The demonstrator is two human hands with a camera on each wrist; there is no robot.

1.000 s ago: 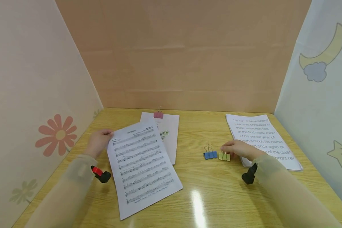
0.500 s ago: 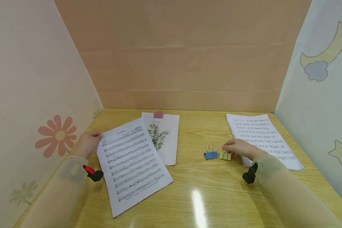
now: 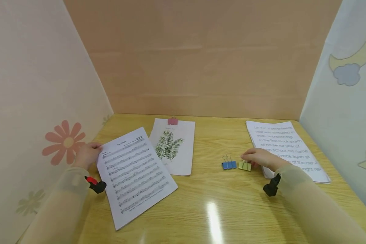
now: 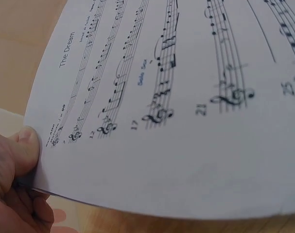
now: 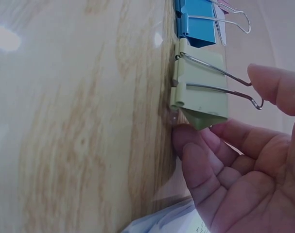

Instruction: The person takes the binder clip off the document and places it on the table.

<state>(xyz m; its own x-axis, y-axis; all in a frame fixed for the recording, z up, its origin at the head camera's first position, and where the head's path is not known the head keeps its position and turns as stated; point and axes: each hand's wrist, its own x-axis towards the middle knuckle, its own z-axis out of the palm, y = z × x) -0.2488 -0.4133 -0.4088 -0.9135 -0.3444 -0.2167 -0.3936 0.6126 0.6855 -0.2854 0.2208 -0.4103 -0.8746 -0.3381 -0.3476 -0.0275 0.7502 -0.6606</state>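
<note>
My left hand (image 3: 87,155) pinches a white sheet of paper printed with black music staves (image 3: 137,179), titled "The Dream", by its upper left edge: thumb on the face, fingers curled beneath. Compared with one second earlier, hand and sheet music have shifted leftward across the yellow wood-grain table (image 3: 195,210). The white page printed with green palm fronds (image 3: 183,135), then largely covered on its left side, now shows both fronds; only its lower left corner passes behind the sheet music. The pink metal binder clip (image 3: 172,121) remains fixed at that page's top edge.

My right hand (image 3: 263,158), well apart from my left, has kept its place at the pale yellow metal binder clip with silver wire handles (image 3: 245,166). The right wrist view shows my fingers loosely bent beside the clip's near end and a fingertip at the handle tips; I cannot tell whether they grip it. The yellow clip stands on the table just beside a blue metal binder clip with silver wire handles (image 3: 229,165), their spacing unchanged. Partly behind my right hand lies a stack of white paper printed with large grey text (image 3: 280,142), also unmoved.
</note>
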